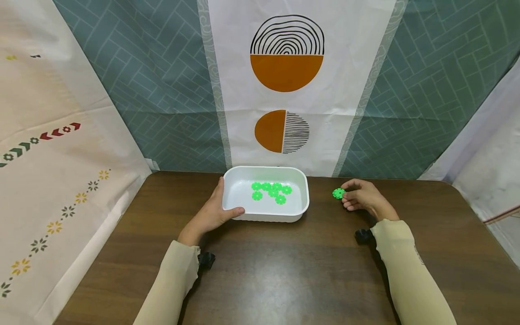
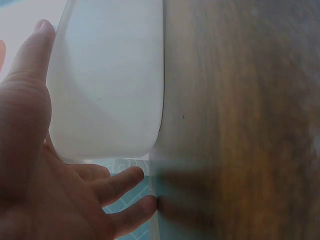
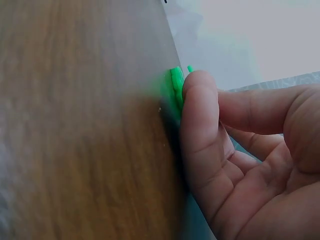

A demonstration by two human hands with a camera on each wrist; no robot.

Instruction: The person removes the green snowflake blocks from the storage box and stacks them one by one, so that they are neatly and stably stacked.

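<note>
A white plastic tub (image 1: 266, 216) stands on the table with several green notched discs (image 1: 280, 199) lying flat on its floor. My left hand (image 1: 211, 210) holds the tub's left end, the thumb along the front rim and the other fingers at the end wall. In the left wrist view the tub's outer wall (image 2: 110, 80) fills the space beside the thumb. To the right of the tub, my right hand (image 1: 363, 197) pinches a green notched disc (image 1: 338, 193) between thumb and fingers. That disc (image 3: 176, 85) shows nearly edge-on, close over the tabletop, partly hidden by a fingertip.
The dark wooden table (image 1: 284, 271) reaches back to a patterned cloth wall (image 1: 174, 113). A white cloth (image 1: 81, 189) with printed motifs hangs along the left side, and a pale wall (image 1: 491, 171) stands to the right.
</note>
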